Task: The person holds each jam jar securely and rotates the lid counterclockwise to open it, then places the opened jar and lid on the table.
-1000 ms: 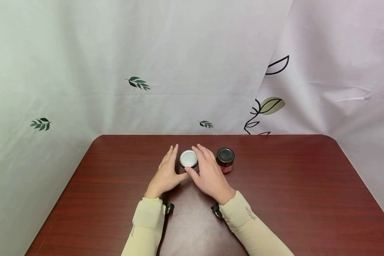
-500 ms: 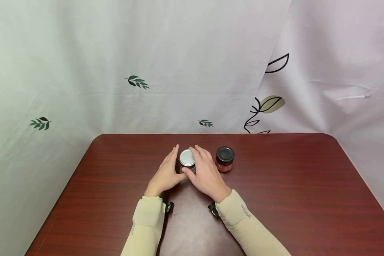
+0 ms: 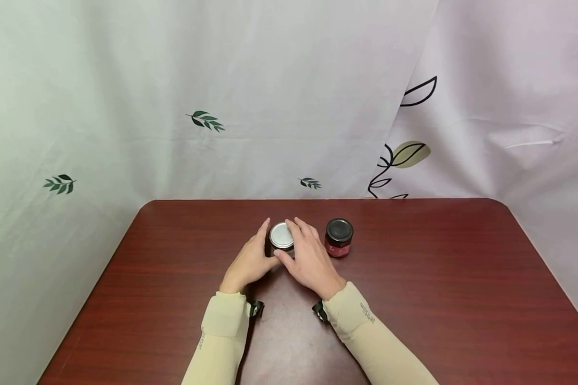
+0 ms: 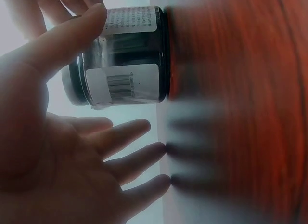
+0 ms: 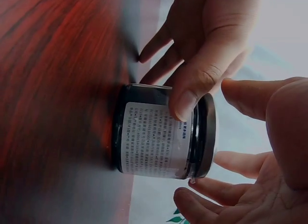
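Note:
A dark jar with a silver lid (image 3: 281,235) stands upright on the table between both hands; white labels show on its side (image 4: 125,84). My left hand (image 3: 251,260) is on its left, the thumb (image 4: 82,33) touching the jar's side. The straight fingers of that hand spread beyond the jar, apart from it. My right hand (image 3: 312,262) arches over the jar's right side, its fingers near the lid's edge. In the right wrist view, a narrow gap shows between the right thumb (image 5: 250,91) and the lid. Whether the right fingertips touch the lid, I cannot tell.
A second jar with a black lid (image 3: 339,231) and reddish contents stands just right of the right hand. The brown wooden table (image 3: 414,278) reaches back to a pale curtain (image 3: 270,107) with leaf prints. Dark straps (image 3: 320,310) sit at both wrists.
The right hand has moved slightly left, away from the black-lidded jar. The silver-lidded jar has shifted a little left. My left hand has stayed nearly in place.

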A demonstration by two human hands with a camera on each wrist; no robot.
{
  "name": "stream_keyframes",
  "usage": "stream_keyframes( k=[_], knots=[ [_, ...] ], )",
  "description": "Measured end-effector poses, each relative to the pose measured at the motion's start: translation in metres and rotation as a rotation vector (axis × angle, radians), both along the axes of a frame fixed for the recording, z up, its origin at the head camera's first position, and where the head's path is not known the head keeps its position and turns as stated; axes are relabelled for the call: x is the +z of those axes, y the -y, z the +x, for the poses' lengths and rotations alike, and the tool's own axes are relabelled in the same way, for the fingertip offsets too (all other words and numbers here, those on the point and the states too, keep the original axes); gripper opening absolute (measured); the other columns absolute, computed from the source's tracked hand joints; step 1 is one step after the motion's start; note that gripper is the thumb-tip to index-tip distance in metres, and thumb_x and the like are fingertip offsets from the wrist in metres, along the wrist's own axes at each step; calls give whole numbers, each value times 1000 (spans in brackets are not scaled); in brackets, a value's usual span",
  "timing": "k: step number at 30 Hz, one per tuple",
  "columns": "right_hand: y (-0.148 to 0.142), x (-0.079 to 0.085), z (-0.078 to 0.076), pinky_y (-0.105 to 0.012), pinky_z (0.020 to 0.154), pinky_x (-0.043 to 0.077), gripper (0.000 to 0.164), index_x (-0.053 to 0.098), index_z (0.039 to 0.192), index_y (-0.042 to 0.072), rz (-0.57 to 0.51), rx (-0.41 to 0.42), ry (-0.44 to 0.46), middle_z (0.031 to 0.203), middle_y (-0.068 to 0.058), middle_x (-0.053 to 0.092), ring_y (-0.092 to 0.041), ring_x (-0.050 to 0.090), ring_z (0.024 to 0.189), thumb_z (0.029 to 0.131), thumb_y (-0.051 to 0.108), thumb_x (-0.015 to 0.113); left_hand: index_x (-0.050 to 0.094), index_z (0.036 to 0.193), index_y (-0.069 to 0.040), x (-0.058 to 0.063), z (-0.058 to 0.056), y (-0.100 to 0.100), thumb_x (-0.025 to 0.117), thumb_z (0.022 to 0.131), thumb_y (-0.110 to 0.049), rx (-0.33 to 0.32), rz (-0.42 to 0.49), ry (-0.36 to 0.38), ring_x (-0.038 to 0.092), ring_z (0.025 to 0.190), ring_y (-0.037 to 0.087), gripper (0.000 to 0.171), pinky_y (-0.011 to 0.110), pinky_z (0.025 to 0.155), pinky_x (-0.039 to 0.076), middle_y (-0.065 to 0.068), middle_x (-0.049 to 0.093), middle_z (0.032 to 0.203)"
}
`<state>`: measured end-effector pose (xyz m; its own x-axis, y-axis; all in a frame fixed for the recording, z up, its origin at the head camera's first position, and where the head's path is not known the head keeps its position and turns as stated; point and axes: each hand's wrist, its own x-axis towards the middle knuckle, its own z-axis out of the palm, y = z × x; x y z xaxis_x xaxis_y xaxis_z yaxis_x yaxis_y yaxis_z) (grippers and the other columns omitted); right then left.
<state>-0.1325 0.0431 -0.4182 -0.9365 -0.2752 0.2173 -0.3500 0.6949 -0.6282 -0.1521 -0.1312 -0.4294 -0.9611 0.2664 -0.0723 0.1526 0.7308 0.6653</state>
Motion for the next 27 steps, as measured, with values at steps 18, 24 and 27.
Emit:
stream_keyframes(
  k=[18,24,27],
  knots=[
    [1,-10,-5,-49,108,40,63,46,146,0,-39,2,-44,149,-20,47,-37,46,134,95,27,70,42,145,3,-3,0,-8,78,85,-21,33,4,-34,62,115,33,74,49,97,48,22,61,131],
    [1,-10,-6,-48,107,41,63,46,146,0,-31,-7,-41,148,-18,48,-36,48,133,95,26,71,45,142,4,-3,0,-11,79,84,-21,70,17,-48,62,116,34,72,49,98,47,22,62,130],
    [1,-10,-6,-47,107,41,64,46,146,0,-27,-9,-41,147,-18,49,-36,48,133,94,27,72,46,142,3,-3,-1,-11,80,84,-21,93,11,-38,62,116,33,72,48,98,48,21,63,129]
  ],
)
